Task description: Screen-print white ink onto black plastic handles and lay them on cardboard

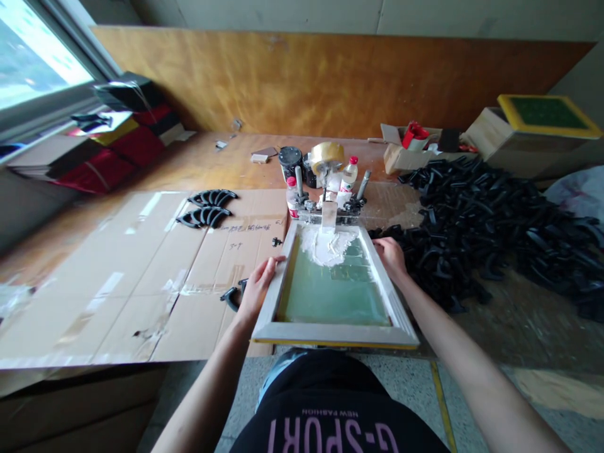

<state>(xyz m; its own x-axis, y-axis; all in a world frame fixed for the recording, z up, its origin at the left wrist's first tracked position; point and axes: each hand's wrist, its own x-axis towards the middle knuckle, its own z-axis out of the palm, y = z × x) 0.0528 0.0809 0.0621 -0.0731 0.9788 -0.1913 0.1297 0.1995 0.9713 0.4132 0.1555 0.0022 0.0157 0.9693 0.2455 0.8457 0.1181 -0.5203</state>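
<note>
In front of me a screen-printing frame with a green mesh is held at its far end by a metal clamp. White ink lies thick on the far part of the mesh, around a scraper. My left hand is closed at the left rail, thumb side against it, some fingers hidden. Beside it on cardboard lie curved black plastic pieces. At the right rail my right hand has its fingers curled together, close to the pile of black pieces; what they grip is hidden.
Two rows of black pieces lie on the cardboard sheet at left. Behind the clamp stand a black tub, a tape roll and red-capped bottles. Open boxes are at right; red stacks at left.
</note>
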